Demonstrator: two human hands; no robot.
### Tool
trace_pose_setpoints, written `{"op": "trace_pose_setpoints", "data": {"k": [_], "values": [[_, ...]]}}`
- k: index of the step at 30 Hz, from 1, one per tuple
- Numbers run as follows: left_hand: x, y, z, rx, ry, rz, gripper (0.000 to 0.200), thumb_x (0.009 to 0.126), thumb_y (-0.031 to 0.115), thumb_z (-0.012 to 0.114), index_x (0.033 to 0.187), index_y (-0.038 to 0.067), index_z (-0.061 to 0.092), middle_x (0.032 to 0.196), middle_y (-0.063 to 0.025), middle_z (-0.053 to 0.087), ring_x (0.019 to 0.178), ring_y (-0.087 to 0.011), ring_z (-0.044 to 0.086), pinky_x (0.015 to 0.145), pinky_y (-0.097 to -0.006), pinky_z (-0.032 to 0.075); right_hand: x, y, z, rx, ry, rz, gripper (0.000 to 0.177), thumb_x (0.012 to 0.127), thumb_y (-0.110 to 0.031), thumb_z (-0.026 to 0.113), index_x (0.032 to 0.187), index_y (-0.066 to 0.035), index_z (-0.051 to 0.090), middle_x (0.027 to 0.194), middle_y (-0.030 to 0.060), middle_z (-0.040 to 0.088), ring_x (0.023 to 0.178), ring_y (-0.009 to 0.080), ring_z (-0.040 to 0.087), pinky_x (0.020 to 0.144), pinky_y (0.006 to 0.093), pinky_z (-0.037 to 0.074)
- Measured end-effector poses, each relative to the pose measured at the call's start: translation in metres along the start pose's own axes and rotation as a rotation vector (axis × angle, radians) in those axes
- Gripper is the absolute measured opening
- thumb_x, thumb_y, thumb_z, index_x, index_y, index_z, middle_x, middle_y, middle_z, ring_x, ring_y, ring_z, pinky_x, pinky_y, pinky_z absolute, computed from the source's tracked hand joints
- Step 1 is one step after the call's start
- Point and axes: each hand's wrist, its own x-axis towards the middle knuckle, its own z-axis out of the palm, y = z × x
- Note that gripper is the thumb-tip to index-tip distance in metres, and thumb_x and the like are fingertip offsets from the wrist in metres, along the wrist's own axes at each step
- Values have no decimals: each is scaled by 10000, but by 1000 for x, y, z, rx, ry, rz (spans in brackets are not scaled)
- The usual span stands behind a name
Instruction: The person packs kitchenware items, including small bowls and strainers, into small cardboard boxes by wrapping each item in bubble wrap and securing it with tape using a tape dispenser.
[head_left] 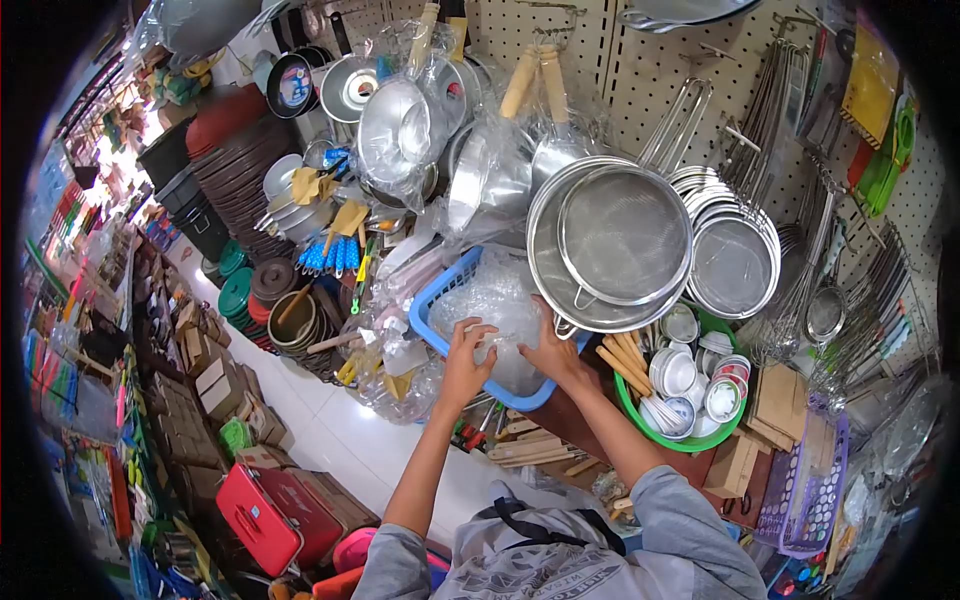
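Between the side edges of the blue basket (521, 402), clear plastic (487, 290) lies by the left hand (464, 362) and right hand (550, 356), fingers spread wide; light, even pressure from both sides should suit it.

One head camera, looking forward and down.
I watched through a single wide, rounded view from the wearer's head, its edges curving into black. Nearest me, at the bottom centre, was their own grey shirt (555, 565); their left hand (467, 360) and right hand (550, 350) came near the middle, at a blue basket (424, 303). Past these I faced a pegboard (640, 85) along the top, while the tiled floor (345, 430) lay lower, left of centre.
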Motion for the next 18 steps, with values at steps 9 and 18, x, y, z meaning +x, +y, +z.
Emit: {"op": "trace_pose_setpoints", "data": {"k": [9, 18], "values": [[34, -18, -13, -199, -80, -376, 509, 809, 49, 765, 1264, 5, 540, 1181, -193, 541, 672, -203, 682, 458, -340, 534, 12, 31, 23, 302, 32, 52, 632, 864, -343, 678, 1346, 32, 514, 1321, 268, 547, 1215, 401, 552, 1028, 470, 437], [31, -37, -10, -588, 15, -454, 143, 904, 71, 678, 984, -47, 669, 743, -108, 639, 433, -140, 579, 338, -253, 429, 4, 25, 8, 486, 94, 133, 406, 933, -173, 602, 1317, -46, 563, 1237, 147, 593, 1089, 269, 581, 952, 379, 464]]}}
